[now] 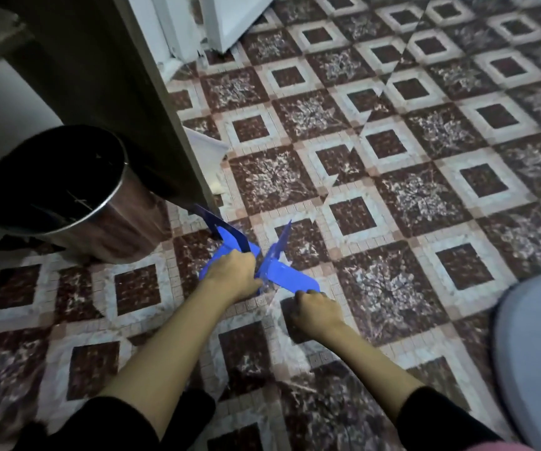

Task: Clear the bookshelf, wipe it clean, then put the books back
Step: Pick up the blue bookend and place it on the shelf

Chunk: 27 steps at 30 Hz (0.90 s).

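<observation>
Two blue L-shaped bookends lie low over the patterned tile floor, near the foot of a dark wooden panel. My left hand is shut on the left blue bookend, whose upright plate leans toward the panel. My right hand grips the flat end of the right blue bookend, whose upright plate points away from me. The two bookends almost touch between my hands. No books, shelf boards or cloth are in view.
A shiny metal bin stands at the left, against the dark panel. White paper sticks out behind the panel's edge. A white door frame is at the top. A grey rounded object sits at the right edge.
</observation>
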Motion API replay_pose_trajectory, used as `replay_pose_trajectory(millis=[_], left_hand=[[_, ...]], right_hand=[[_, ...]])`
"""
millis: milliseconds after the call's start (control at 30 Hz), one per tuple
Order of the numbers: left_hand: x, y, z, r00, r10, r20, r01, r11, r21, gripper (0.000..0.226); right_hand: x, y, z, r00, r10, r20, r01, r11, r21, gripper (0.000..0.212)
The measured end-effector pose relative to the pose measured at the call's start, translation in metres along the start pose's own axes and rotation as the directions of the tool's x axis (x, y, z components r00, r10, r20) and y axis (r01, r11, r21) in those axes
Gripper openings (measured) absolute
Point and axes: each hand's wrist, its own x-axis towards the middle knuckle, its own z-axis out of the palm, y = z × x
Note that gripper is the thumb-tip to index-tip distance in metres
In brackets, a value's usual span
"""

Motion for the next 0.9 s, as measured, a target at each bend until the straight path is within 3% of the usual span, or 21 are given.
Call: replay_pose_trajectory(millis=[133,267,433,633,733,900], left_hand=[[0.016,0.004,0.012,1.0,-0.004,0.026,0.009,0.978,-0.209,0.033],[0.026,0.018,0.023,0.999,-0.031,-0.041,0.018,0.96,-0.28,0.031],[0.026,0.024,0.029,0.987,-0.093,-0.129,0.054,0.96,-0.274,0.008],[0.02,0.029,0.028,0.986,-0.116,-0.12,0.078,0.957,-0.28,0.028],[0.012,0.034,0.012,0.985,-0.143,-0.097,0.111,0.953,-0.282,0.019],[-0.01,0.037,-0.026,0.977,-0.115,-0.181,0.053,0.948,-0.315,0.014]], right_hand=[[0.007,0.008,0.009,0.998,0.058,0.011,-0.058,0.998,0.01,0.033],[0.012,0.017,0.012,0.994,0.105,0.032,-0.106,0.994,0.019,0.034],[0.016,0.021,0.013,0.991,0.133,0.032,-0.134,0.99,0.048,0.034],[0.011,0.024,0.011,0.985,0.172,0.0,-0.172,0.982,0.083,0.037],[0.004,0.028,0.004,0.982,0.19,-0.02,-0.187,0.978,0.092,0.04],[-0.012,0.03,-0.027,0.979,0.161,-0.123,-0.146,0.982,0.119,0.037]])
